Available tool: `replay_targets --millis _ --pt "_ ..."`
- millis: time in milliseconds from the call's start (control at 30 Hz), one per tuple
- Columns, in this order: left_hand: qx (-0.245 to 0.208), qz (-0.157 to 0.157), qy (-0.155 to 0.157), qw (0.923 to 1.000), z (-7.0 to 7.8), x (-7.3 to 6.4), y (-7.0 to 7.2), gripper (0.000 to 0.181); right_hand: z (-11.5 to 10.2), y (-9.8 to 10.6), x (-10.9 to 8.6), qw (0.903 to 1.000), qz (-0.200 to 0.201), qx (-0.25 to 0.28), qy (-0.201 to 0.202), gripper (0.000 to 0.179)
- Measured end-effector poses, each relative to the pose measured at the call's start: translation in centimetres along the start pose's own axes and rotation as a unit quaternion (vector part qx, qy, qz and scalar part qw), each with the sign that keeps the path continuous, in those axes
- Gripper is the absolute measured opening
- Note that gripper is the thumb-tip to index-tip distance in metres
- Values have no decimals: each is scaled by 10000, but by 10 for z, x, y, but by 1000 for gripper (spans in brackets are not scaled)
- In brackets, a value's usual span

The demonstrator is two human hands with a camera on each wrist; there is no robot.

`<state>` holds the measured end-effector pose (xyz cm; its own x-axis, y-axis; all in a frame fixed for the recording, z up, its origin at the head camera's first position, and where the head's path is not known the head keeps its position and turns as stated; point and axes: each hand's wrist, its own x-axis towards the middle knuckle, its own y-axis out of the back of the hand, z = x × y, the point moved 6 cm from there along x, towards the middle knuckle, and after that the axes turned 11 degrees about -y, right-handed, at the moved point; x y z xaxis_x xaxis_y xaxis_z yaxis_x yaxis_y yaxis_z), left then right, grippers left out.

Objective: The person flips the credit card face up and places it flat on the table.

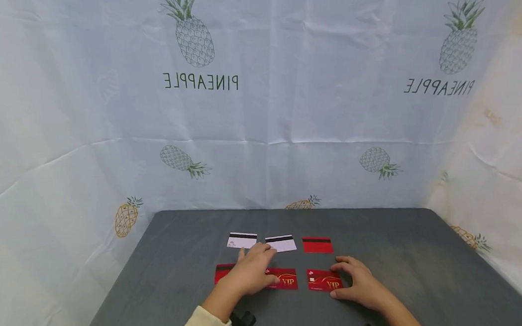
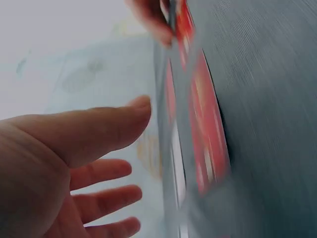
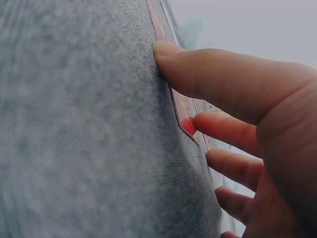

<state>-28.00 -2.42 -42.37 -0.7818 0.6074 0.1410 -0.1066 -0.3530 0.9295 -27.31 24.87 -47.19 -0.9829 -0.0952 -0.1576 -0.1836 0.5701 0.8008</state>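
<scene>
My right hand [image 1: 360, 285] has its thumb and index finger at the near and far edges of a red VIP card [image 1: 318, 279], around its right end. In the right wrist view the thumb lies along the edge of this card [image 3: 177, 103], which is flat on the table. My left hand [image 1: 251, 272] hovers over the middle red VIP card [image 1: 288, 280], fingers extended and nothing between them. The left wrist view shows its thumb apart from the fingers, beside a blurred red card [image 2: 205, 114]. The left hand partly hides a red card with a black stripe [image 1: 223, 271].
Behind lie two white cards with black stripes, one at left [image 1: 242, 240] and one in the middle [image 1: 281, 244], plus a striped red card [image 1: 317, 245]. All rest on a dark grey table [image 1: 382, 235]. A pineapple-print curtain [image 1: 284, 106] surrounds its back and sides.
</scene>
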Motion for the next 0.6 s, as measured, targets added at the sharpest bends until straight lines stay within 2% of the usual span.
replay_targets --millis 67,167,300,433,600 --pt "-137 67 124 9998 -19 -16 8 67 0 1 1 10000 13 -48 -11 57" --pt "-378 126 478 9981 -48 -39 17 69 -1 2 1 9999 52 -104 -10 58" --pt "-575 112 942 9938 -80 -60 22 67 -2 3 2 9999 76 -127 -41 58" --pt "-543 -52 1108 9923 -96 -68 22 60 -5 3 1 9999 26 -113 -32 57" --pt "-468 -148 1204 9915 -102 -70 19 49 -12 1 2 9997 159 -174 -17 57"
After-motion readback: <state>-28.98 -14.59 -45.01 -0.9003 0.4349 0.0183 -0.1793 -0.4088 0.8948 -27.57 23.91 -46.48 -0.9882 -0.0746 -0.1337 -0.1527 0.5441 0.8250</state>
